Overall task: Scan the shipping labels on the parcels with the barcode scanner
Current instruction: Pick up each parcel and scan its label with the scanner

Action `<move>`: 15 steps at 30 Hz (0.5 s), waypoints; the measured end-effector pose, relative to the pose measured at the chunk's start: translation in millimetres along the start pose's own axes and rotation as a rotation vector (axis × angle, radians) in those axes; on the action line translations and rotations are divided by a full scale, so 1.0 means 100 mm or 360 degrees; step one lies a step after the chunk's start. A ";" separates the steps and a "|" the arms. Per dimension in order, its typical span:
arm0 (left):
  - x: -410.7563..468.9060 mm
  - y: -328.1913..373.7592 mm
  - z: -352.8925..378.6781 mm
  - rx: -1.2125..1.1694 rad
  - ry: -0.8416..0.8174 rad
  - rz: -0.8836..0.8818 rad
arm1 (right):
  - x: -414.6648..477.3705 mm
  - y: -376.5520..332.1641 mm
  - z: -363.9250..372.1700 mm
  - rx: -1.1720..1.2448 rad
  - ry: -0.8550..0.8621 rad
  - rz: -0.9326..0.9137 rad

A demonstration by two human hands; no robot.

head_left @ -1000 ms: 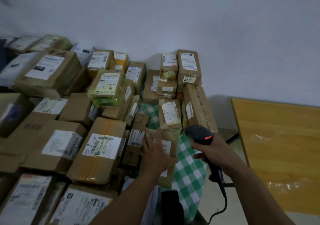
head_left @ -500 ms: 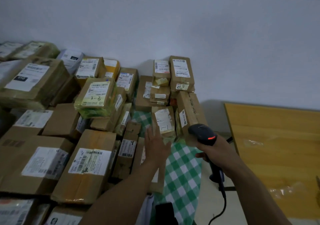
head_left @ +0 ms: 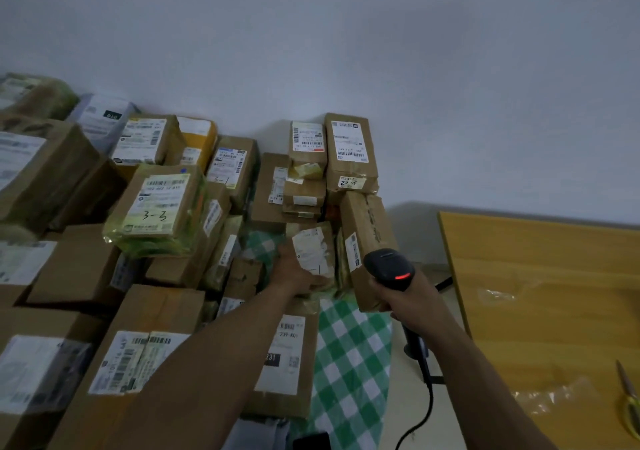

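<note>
Over twenty parcels (head_left: 159,203), one barcode scanner (head_left: 389,269), one pair of scissors (head_left: 628,397), one wooden table (head_left: 554,276).

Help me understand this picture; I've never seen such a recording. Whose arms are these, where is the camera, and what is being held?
No machine here: a person wears a camera on the head, so the view looks down along both arms. The left hand grips the lower edge of a small parcel with a white label. The right hand holds a black barcode scanner, its red light on, its cable hanging down. Taped cardboard parcels with shipping labels are piled against the wall on a green checked cloth. To the right stands a wooden table with what look like scissors on it.
</note>
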State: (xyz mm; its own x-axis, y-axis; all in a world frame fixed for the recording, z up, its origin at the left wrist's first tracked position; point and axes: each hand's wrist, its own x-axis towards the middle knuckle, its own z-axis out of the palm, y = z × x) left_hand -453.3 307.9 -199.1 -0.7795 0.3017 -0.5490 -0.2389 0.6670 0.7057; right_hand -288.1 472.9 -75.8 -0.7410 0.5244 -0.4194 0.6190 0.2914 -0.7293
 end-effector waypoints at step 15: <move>0.04 -0.11 -0.04 -0.0529 0.0309 -0.0354 | -0.01 -0.09 0.15 0.0034 -0.0134 -0.0083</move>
State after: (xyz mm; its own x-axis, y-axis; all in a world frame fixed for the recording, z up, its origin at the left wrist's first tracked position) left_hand -456.0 298.8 -206.7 -0.7748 0.0209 -0.6318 -0.5615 0.4364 0.7031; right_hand -296.5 457.8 -76.8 -0.7919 0.4394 -0.4240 0.5740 0.2991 -0.7623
